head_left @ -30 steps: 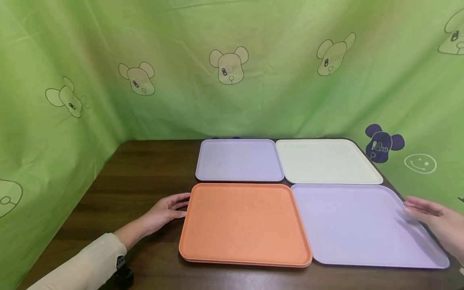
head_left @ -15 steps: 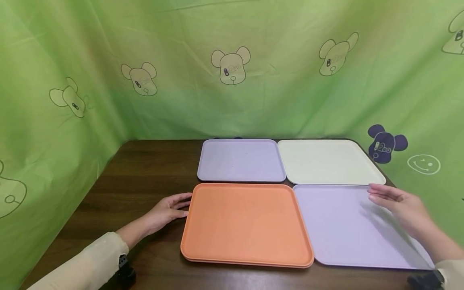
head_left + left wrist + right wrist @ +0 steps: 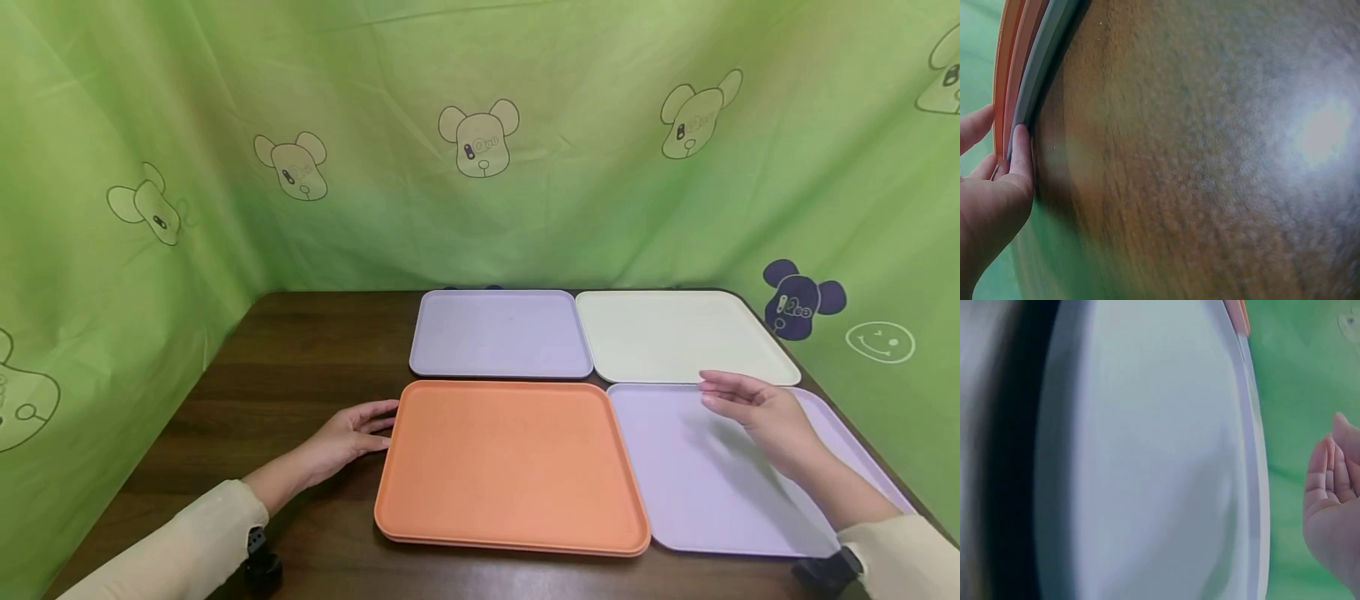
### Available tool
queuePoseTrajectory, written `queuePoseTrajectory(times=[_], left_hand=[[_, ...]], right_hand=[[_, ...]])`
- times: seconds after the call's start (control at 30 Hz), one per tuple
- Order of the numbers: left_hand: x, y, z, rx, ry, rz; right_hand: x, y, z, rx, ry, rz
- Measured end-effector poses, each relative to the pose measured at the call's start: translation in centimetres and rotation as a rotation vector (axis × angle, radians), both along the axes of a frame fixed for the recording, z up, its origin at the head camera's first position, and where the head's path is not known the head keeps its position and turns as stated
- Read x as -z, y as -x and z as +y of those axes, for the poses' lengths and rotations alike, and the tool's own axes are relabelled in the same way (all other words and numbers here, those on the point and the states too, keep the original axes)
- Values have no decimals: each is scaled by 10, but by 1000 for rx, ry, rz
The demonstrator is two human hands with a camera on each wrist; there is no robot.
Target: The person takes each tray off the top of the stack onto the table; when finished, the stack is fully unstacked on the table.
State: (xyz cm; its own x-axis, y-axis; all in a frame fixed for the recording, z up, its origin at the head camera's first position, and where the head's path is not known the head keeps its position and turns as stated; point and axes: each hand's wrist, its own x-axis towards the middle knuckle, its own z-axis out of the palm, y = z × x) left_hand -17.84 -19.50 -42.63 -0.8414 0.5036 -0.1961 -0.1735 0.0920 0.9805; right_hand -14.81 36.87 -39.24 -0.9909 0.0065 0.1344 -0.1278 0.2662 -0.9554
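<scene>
I've got my left hand (image 3: 341,442), fingers loosely spread, touching the edge of the orange tray (image 3: 510,467) just to its right; and there's my right hand (image 3: 768,421), hovering empty, fingers gently bent, lavender tray (image 3: 697,492) beneath, white tray (image 3: 682,333) beyond.

Two lilac trays (image 3: 502,333) are seen and one white tray (image 3: 682,333); at least two orange trays (image 3: 510,467) are shown stacked, the stack's full number being unclear. Two hands (image 3: 341,442), two pale sleeves (image 3: 176,542), one tabletop (image 3: 300,358) and one printed smiling face (image 3: 881,342) are also counted.
</scene>
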Motion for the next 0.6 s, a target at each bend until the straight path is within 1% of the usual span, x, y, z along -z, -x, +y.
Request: queuePoseTrajectory(times=[0.07,0.23,0.37,0.6], left_hand=[[0,-1,0,-2,0,-1],[-1,0,0,-8,-5,3],[1,1,1,-11,-14,1],[2,1,1,-30,-15,-2]], right_hand=[[-1,1,-9,-15,13,-6],[0,4,-29,-34,-20,-14],[4,6,-44,-39,-41,-26],[13,9,-68,-53,-94,-5]])
